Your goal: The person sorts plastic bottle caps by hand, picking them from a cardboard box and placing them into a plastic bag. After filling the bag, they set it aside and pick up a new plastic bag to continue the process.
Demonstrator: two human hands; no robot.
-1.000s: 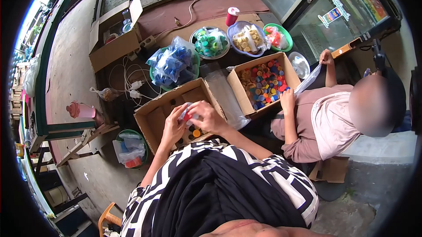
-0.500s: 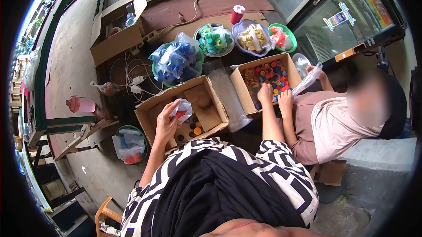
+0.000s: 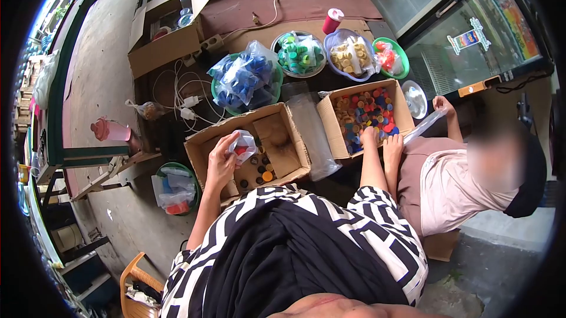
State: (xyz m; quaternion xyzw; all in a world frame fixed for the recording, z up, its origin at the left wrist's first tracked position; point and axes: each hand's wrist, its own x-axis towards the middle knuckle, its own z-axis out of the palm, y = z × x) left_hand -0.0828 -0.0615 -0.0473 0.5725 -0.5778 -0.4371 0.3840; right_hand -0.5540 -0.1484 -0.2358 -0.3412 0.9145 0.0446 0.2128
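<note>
My left hand [image 3: 221,159] is closed round a small clear plastic bag [image 3: 242,146] with something red inside. It is over the left part of a cardboard box [image 3: 295,167], in which several loose black and orange caps [image 3: 263,170] lie. My right hand [image 3: 369,137] reaches into the near side of another cardboard box [image 3: 333,135], full of mixed coloured caps [image 3: 362,106]. Its fingertips are among the caps, and what they hold, if anything, is too small to tell. A co-worker's hand [image 3: 393,144] is right beside it at the box edge.
Behind the boxes stand bowls of bagged blue [image 3: 243,79], green [image 3: 299,53], yellow [image 3: 351,55] and red caps [image 3: 389,57]. A co-worker [image 3: 448,182] sits at the right, holding a clear bag [image 3: 427,125]. A green basket [image 3: 193,182] is at the left.
My right hand has moved toward the near right side of the caps box. The co-worker's raised hand has shifted right with the clear bag. The whole view has shifted slightly.
</note>
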